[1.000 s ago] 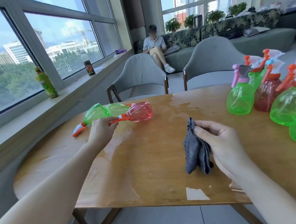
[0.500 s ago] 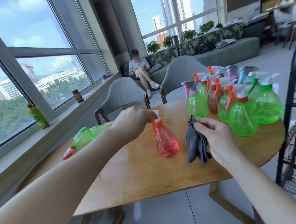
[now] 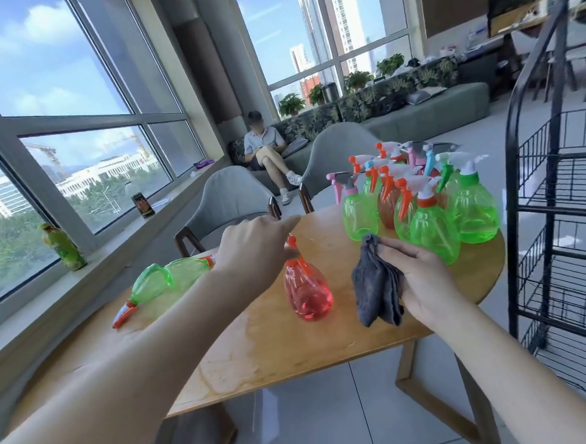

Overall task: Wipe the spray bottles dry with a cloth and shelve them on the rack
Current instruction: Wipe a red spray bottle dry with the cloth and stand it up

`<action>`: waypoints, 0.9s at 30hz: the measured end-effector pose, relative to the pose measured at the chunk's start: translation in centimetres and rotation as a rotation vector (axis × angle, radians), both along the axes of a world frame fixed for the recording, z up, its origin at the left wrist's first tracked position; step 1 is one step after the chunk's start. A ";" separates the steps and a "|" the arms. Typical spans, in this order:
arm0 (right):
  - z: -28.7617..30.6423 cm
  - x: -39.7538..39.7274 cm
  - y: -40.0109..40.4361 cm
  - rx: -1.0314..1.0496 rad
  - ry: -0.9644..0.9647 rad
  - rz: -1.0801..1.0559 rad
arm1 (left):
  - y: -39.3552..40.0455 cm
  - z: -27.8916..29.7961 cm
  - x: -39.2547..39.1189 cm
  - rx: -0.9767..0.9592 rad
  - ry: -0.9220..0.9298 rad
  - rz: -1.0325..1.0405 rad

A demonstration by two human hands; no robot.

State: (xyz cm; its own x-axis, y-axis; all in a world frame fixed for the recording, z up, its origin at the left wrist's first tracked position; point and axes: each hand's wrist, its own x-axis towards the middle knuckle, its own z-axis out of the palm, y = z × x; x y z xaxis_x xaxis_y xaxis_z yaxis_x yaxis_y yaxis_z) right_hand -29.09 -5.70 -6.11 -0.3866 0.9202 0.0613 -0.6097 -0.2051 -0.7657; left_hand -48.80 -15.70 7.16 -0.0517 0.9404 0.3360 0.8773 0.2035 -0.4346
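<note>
Red bottle (image 3: 308,291) stands upright on the table (image 3: 258,344), my left hand (image 3: 252,250) gripping its top. My right hand (image 3: 422,282) pinches the cloth (image 3: 374,285).

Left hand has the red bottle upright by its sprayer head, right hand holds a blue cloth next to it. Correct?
One thing is off: the cloth is dark grey, not blue, as the head view shows. The rest stands: the left hand has its grip on the sprayer head of the red bottle, which stands upright on the table, and the right hand holds the cloth beside it.
</note>
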 end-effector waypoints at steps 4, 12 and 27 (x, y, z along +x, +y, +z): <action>0.3 1.3 -0.7 -0.053 0.147 0.106 | -4.3 -5.6 3.7 0.595 -0.703 -0.326; -0.9 2.3 -2.1 -0.040 0.303 0.269 | -2.4 -15.9 8.5 0.079 -2.148 -0.382; -1.9 2.5 -3.0 0.454 -0.677 0.382 | -2.5 -14.1 3.6 0.076 -1.830 -0.275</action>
